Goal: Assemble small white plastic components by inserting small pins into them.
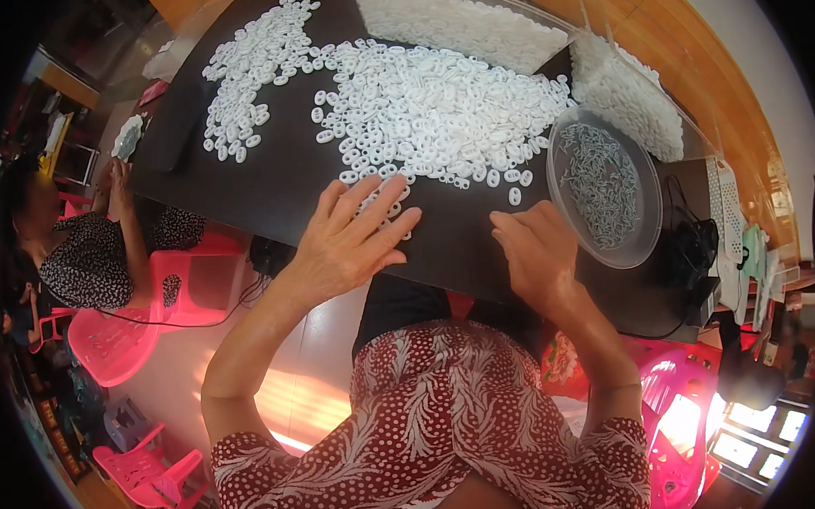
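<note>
A wide heap of small white oval plastic pieces with two holes covers much of the dark table. At the heap's near edge my left hand lies with fingers stretched and spread, resting over several of these pieces, some of which show between the fingers. Farther right, my right hand is closed above the table, its thumb and forefinger together. Whatever it may hold is hidden by the fingers. Close beside it stands a round clear plastic bowl with many small grey metal screws in it.
Two clear bins packed with more white pieces stand behind the heap. A smaller pile of pieces lies at the far left. Black cables sit right of the bowl. Another person sits at the left near a pink chair.
</note>
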Demonstrator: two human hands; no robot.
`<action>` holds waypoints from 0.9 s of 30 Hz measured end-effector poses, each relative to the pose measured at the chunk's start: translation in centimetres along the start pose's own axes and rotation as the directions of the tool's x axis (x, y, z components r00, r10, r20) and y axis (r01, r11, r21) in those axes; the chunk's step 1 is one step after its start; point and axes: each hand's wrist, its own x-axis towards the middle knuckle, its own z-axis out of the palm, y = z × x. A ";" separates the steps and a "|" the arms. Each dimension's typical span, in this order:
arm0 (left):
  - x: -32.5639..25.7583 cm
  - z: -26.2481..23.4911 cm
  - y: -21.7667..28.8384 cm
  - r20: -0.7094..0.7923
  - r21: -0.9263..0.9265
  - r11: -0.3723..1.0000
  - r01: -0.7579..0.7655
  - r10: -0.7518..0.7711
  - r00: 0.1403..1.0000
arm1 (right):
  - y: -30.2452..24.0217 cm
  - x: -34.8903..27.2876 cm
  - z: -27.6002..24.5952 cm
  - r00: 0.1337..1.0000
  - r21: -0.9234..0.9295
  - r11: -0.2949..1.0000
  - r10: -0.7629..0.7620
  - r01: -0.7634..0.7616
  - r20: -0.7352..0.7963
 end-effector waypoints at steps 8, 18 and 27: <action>0.5 0.7 -0.1 0.002 -0.058 0.991 0.120 -0.120 0.993 | -0.2 0.0 0.9 1.000 0.015 1.000 0.011 -0.012 0.024; -0.2 1.6 -0.5 0.066 -0.029 0.994 0.108 -0.106 0.992 | -0.5 -0.3 1.0 0.999 0.027 1.000 0.015 -0.016 0.045; -0.1 0.9 0.6 -0.119 -0.024 0.987 0.157 -0.159 0.980 | -0.7 -0.2 1.3 0.999 0.039 0.999 0.007 -0.009 0.051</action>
